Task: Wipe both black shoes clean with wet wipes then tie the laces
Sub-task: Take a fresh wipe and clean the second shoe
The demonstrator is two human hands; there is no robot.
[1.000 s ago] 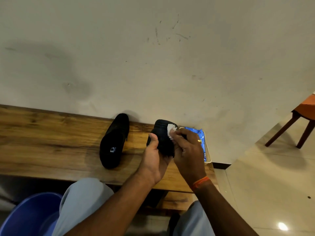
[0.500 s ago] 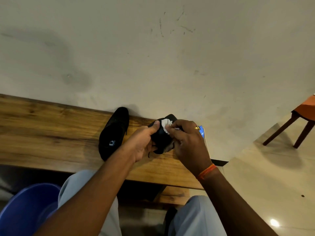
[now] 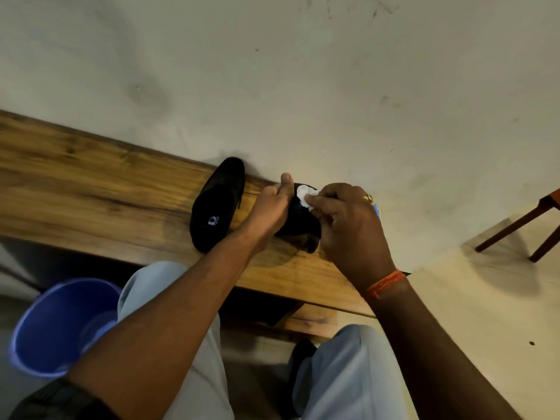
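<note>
- Pale tiled floor spreads under the seated person, whose knees in light grey trousers (image 3: 188, 313) fill the near edge; a blue bucket (image 3: 57, 325) stands by the left knee, likely within reach for used wipes.
- Both forearms reach forward from the lap to the wooden bench (image 3: 91, 189), which serves as the work surface at a handy height.
- On the right wrist sits an orange thread band (image 3: 383, 284).
- Left hand (image 3: 269, 207) grips the near shoe (image 3: 298, 225) from its left side, thumb raised over the top, apparently to keep it steady and tipped up so its surface faces the wipe.
- Right hand (image 3: 348, 225) pinches a bunched white wet wipe (image 3: 304, 195) in its fingertips and presses it to the upper part of that shoe; the hands are close together, one on each side of it. I judge this to be mid-wipe on this shoe, with laces not yet tied.
- Just behind the right hand, a sliver of the blue wipe pack (image 3: 376, 211) shows, kept close for the next sheet.
- Second black shoe (image 3: 216, 206) lies on the bench just left of the left hand, opening upward, toe toward the wall, untouched and set aside for its turn.
- Farthest is the plain scuffed wall (image 3: 303, 86), and at the right edge, well apart, a wooden chair (image 3: 536, 222).
</note>
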